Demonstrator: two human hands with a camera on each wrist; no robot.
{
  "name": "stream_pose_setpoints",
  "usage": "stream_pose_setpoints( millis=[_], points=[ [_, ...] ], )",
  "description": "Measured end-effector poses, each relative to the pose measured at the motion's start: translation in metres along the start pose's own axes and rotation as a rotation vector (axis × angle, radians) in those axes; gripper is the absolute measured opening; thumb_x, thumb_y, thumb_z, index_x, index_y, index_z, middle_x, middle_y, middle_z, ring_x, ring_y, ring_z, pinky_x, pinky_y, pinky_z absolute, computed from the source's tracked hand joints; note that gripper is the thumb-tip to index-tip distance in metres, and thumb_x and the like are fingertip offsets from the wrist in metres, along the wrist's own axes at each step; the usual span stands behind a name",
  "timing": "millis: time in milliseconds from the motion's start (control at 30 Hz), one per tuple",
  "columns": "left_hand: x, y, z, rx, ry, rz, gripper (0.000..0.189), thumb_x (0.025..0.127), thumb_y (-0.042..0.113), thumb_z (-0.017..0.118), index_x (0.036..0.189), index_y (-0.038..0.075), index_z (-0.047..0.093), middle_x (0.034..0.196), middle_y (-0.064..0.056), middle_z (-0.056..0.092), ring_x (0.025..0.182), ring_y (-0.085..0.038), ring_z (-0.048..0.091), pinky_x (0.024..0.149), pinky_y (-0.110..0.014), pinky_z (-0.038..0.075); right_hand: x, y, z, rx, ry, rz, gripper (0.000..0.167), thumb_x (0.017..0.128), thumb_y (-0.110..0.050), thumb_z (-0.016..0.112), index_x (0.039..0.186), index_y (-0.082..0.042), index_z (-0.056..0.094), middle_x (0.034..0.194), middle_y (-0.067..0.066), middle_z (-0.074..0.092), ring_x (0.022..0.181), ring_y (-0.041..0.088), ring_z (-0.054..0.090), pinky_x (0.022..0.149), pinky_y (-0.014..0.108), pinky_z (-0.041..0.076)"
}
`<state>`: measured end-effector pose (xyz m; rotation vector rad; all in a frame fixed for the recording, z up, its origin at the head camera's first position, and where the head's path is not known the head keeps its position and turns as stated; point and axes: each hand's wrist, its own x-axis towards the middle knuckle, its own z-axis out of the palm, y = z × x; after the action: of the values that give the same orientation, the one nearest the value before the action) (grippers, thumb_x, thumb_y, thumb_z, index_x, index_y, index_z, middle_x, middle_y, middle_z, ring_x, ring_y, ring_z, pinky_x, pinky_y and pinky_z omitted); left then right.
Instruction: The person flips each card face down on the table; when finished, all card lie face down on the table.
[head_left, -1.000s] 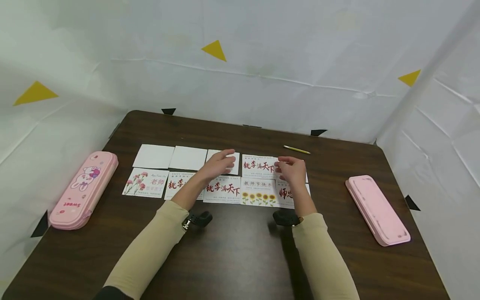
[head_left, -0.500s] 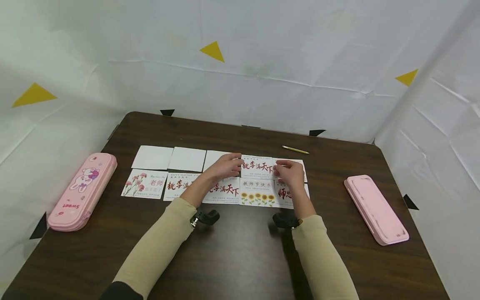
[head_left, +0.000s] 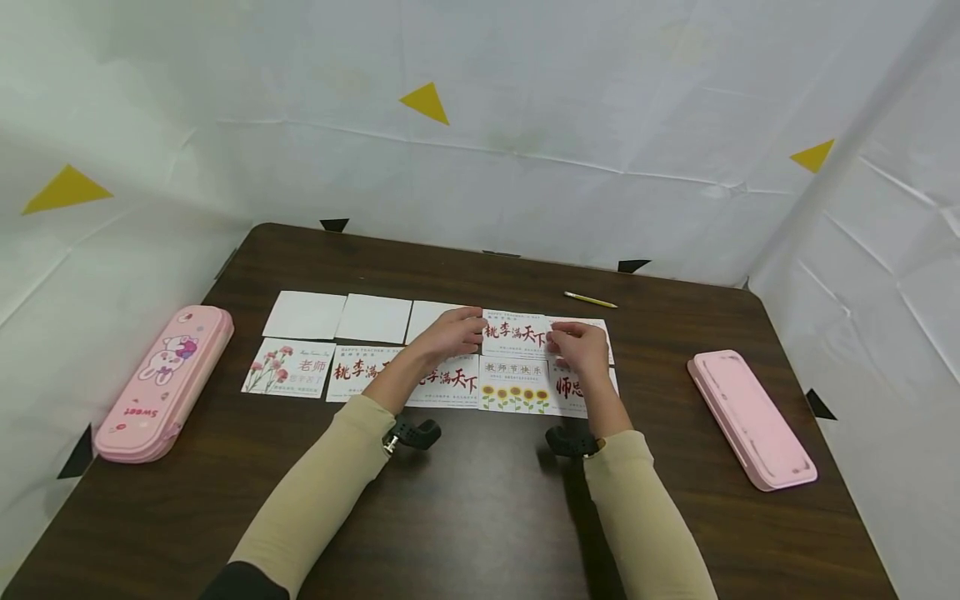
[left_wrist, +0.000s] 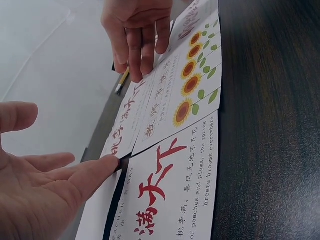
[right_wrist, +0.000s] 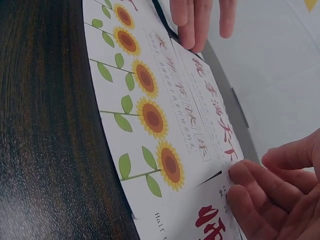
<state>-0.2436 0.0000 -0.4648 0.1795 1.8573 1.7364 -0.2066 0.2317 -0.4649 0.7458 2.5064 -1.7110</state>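
Note:
Two rows of greeting cards lie on a dark brown table (head_left: 480, 500). My left hand (head_left: 450, 332) reaches with straight fingers to the left edge of a back-row card with red calligraphy (head_left: 516, 333). In the left wrist view one fingertip (left_wrist: 111, 164) touches that card (left_wrist: 127, 117). My right hand (head_left: 579, 348) rests its fingertips (right_wrist: 240, 172) on the same card's right corner (right_wrist: 215, 110). A sunflower card (head_left: 514, 386) lies just in front, between the two wrists. Neither hand lifts anything.
A pink rabbit pencil case (head_left: 161, 379) lies at the left edge and a plain pink case (head_left: 750, 417) at the right. A yellow pencil (head_left: 590, 299) lies behind the cards. Blank white cards (head_left: 306, 314) fill the back-left row. White sheeting walls surround the table.
My left hand moved right and down onto the calligraphy card's left edge, and my right hand settled on its right corner. Over the last half second both barely moved.

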Motion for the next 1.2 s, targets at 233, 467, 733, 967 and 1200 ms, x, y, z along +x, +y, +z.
stream_pose_setpoints(
  millis=[233, 467, 733, 967, 1200],
  points=[
    [0.001, 0.000, -0.001, -0.002, -0.006, 0.008, 0.061, 0.102, 0.027, 0.052, 0.154, 0.004, 0.029, 0.148, -0.018, 0.043, 0.133, -0.032, 0.046, 0.106, -0.040, 0.042, -0.001, -0.001, -0.001, 0.013, -0.010, 0.008, 0.031, 0.097, -0.018, 0.062, 0.123, -0.003, 0.067, 0.113, 0.018, 0.069, 0.096, 0.027, 0.069, 0.073, 0.030, 0.057],
    [0.001, -0.001, 0.000, 0.007, 0.001, 0.023, 0.059, 0.102, 0.025, 0.051, 0.153, 0.005, 0.030, 0.146, -0.019, 0.045, 0.133, -0.032, 0.046, 0.105, -0.040, 0.042, -0.001, -0.002, -0.002, 0.016, -0.024, 0.015, 0.032, 0.097, -0.019, 0.062, 0.124, -0.003, 0.067, 0.114, 0.017, 0.069, 0.096, 0.026, 0.068, 0.076, 0.031, 0.057],
    [-0.002, 0.002, -0.002, 0.035, 0.015, 0.061, 0.057, 0.103, 0.026, 0.051, 0.153, 0.007, 0.032, 0.148, -0.019, 0.043, 0.131, -0.033, 0.048, 0.106, -0.041, 0.041, -0.002, -0.001, -0.007, 0.028, -0.028, -0.008, 0.030, 0.097, -0.018, 0.062, 0.123, -0.005, 0.068, 0.115, 0.016, 0.069, 0.099, 0.026, 0.067, 0.081, 0.035, 0.057],
    [-0.008, 0.007, -0.002, 0.017, 0.064, 0.083, 0.055, 0.101, 0.026, 0.053, 0.151, 0.009, 0.038, 0.145, -0.017, 0.047, 0.123, -0.031, 0.056, 0.101, -0.042, 0.046, -0.003, -0.005, -0.010, 0.069, -0.026, -0.067, 0.029, 0.096, -0.004, 0.061, 0.124, -0.005, 0.067, 0.117, 0.014, 0.069, 0.103, 0.025, 0.065, 0.085, 0.038, 0.055],
    [-0.014, 0.011, -0.002, -0.033, 0.108, 0.114, 0.052, 0.100, 0.023, 0.054, 0.148, 0.007, 0.043, 0.142, -0.015, 0.050, 0.116, -0.030, 0.060, 0.099, -0.040, 0.048, -0.003, -0.006, -0.010, 0.072, -0.026, -0.136, 0.027, 0.093, -0.003, 0.065, 0.120, -0.006, 0.071, 0.116, 0.013, 0.068, 0.094, 0.019, 0.063, 0.077, 0.027, 0.055]
  ],
)
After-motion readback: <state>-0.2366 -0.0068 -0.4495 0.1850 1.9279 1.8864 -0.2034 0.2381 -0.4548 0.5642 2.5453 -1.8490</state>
